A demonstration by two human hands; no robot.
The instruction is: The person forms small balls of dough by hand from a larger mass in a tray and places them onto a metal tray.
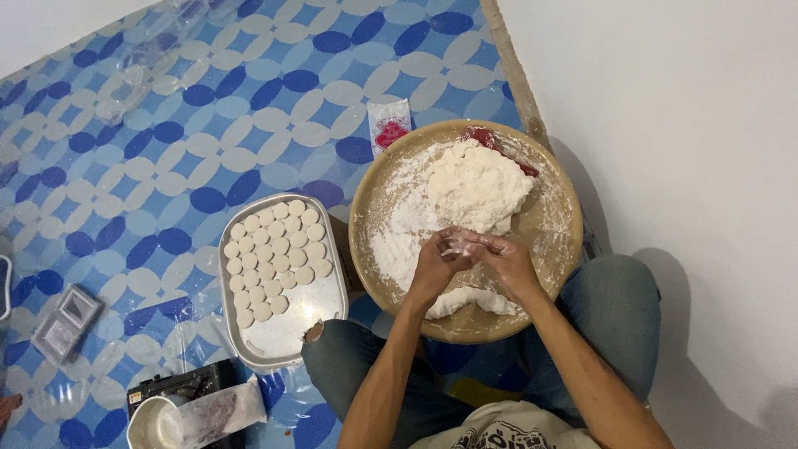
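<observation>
While both hands' fingers (465, 243) pinch dough piece (455, 244), round tray (559, 179) rim abuts wall.

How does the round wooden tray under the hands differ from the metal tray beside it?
The round wooden tray is circular and brown; the metal tray is a silver rectangle with rounded corners. The wooden tray holds one big dough mass and loose flour; the metal tray holds rows of small dough discs. Both hands, left hand and right hand, work over the wooden tray, none over the metal one. Both sit on the blue patterned mat.
</observation>
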